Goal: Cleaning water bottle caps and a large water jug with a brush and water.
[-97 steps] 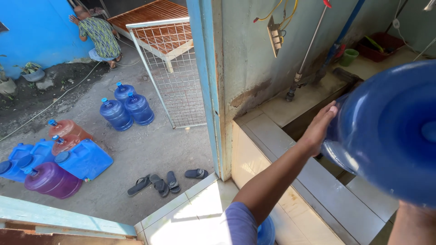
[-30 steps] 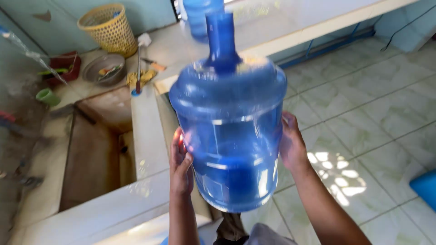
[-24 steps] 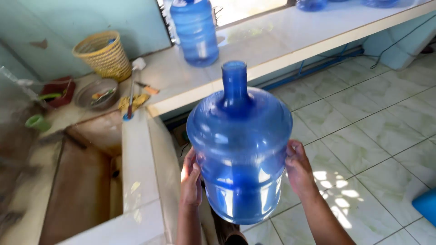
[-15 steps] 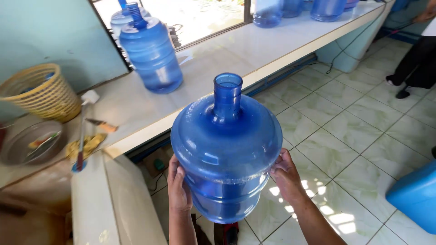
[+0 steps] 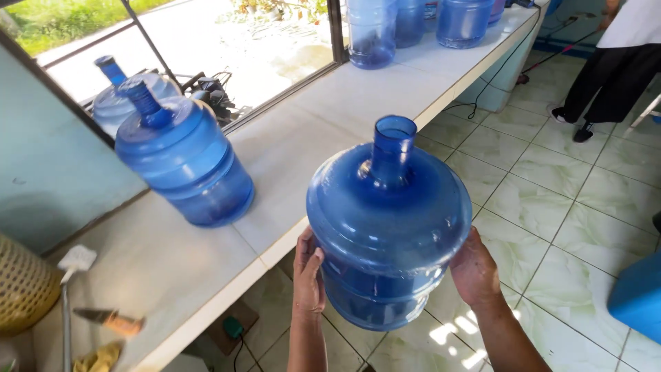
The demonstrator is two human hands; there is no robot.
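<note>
Head view: both hands, left (image 5: pixel 308 279) and right (image 5: pixel 475 272), clamped on the blue water jug (image 5: pixel 389 224), held upright over the floor beside the desk (image 5: pixel 227 227). Smooth sides could slip; the jug (image 5: pixel 186 162) standing ahead could get knocked.

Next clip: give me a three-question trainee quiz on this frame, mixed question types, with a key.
1. True or false: both hands grip the open-necked blue water jug.
2. Where does the capped blue jug stand? A) on the tiled floor B) on the white counter C) in the woven basket
3. Fill in: the knife lies on the counter, near the ____ basket.

Key:
1. True: the left hand and right hand press its opposite sides, off the counter.
2. B
3. woven
</note>
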